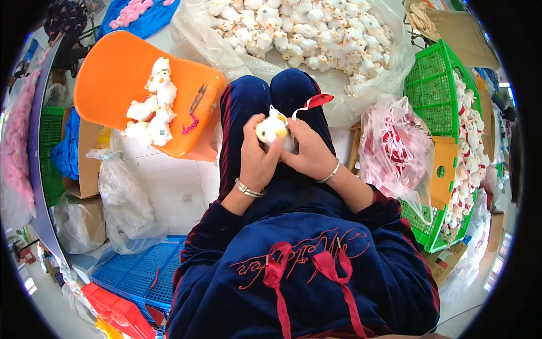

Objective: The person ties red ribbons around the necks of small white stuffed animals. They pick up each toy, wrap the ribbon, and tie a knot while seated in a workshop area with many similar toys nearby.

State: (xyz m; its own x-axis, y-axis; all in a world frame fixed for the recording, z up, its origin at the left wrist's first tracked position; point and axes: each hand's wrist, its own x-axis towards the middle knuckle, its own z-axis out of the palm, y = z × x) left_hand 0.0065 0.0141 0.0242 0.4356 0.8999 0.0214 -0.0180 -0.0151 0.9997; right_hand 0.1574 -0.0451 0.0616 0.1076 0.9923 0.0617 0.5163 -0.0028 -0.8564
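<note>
Seen from above, a seated person in a dark blue velvety outfit holds a small white plush toy point(271, 130) above their knees, its yellow-orange beak and a dark eye showing. The left hand point(257, 150) grasps it from one side, thumb against the head; the right hand point(309, 148) grips the other side. A red-and-white ribbon point(317, 101) rises by the right fingertips; whether they pinch it cannot be told. To the left, an orange chair point(107, 85) bears several similar toys point(161, 90), dark-bladed snips point(197, 99) and a curled pink strip point(191, 125). Beyond the knees, a large heap of white toys point(305, 34) lies on clear plastic sheeting point(195, 25). To the right, a clear bag point(395, 141) with red pieces inside stands between the person and a green crate point(432, 79) of white toys with red trim. At lower left are a blue crate point(138, 268) and a red crate point(116, 308), the latter partly cut off by the fisheye's dark rim. The fingers hide the held toy's lower body, and wrinkled plastic blurs the bag's contents. Red looping script crosses the sweatshirt point(305, 226), upside down from here, behind two red drawstrings point(276, 271); the bag carries dark print.
</note>
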